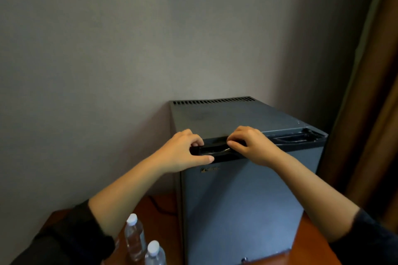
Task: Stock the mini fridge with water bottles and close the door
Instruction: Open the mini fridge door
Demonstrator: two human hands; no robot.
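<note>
The mini fridge (247, 200) stood on a reddish-brown wooden table (163, 232), toward the table's rear edge against the grey wall (107, 49), with its grey door (243, 211) flush to the cabinet. A row of vent slots (213, 100) ran along the rear edge of the fridge top. A black recessed handle strip (288, 139) spanned the top edge of the door. The left hand (183, 150) was positioned at the left corner of this strip, fingers curled down over its upper lip and thumb extended along the front face below it, gripping the strip. The right hand (249, 144) was positioned just beside it, nearer the middle of the strip, fingers curled into the recess and closed on the strip. Both forearms were bare, with dark sleeves (71, 243) pushed up. Two clear water bottles with white caps (134, 236) (155, 254) stood upright on the table near its front edge, left of the fridge and outside it. A brown curtain (374, 114) hung at the right.
</note>
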